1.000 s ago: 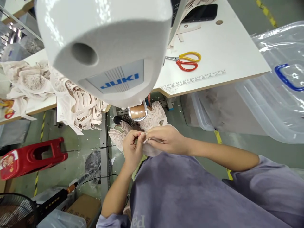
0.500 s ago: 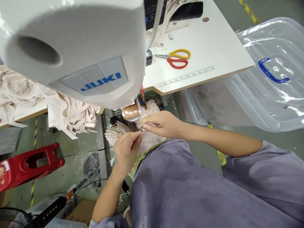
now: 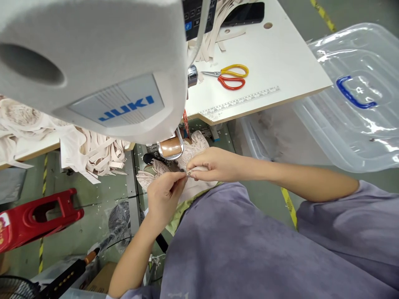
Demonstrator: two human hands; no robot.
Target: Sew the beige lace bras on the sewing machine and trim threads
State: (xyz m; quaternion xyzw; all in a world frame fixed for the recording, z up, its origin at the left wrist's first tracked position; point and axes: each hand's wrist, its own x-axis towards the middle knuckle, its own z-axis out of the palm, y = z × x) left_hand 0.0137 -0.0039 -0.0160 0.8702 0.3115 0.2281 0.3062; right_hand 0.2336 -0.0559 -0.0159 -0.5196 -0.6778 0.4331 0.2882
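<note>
My left hand [image 3: 164, 198] is closed in a pinch, with thumb and forefinger on the end of a narrow beige strap [image 3: 199, 168]. From the other side my right hand [image 3: 218, 165] grips the same strap, its fingertips touching or nearly touching those of the left. Most of the strap is hidden by my fingers. Beneath both hands lies a pale pink lace garment [image 3: 197, 144], draped by my lap. Just beyond the hands is the arm of a white JUKI sewing machine [image 3: 124, 54], with a metal-framed part [image 3: 171, 147] close to the lace.
Red-and-yellow scissors [image 3: 230, 77], a ruler marking [image 3: 243, 101] and a phone [image 3: 246, 14] are on the white table [image 3: 286, 62]. Beige fabric pieces [image 3: 93, 151] hang off the left side. A clear plastic bin [image 3: 330, 137] stands right, a red stool [image 3: 40, 216] left.
Both hands stay near the same spot, and the fingertips have come closer together. My right hand has curled more around the strap. The view has shifted slightly.
</note>
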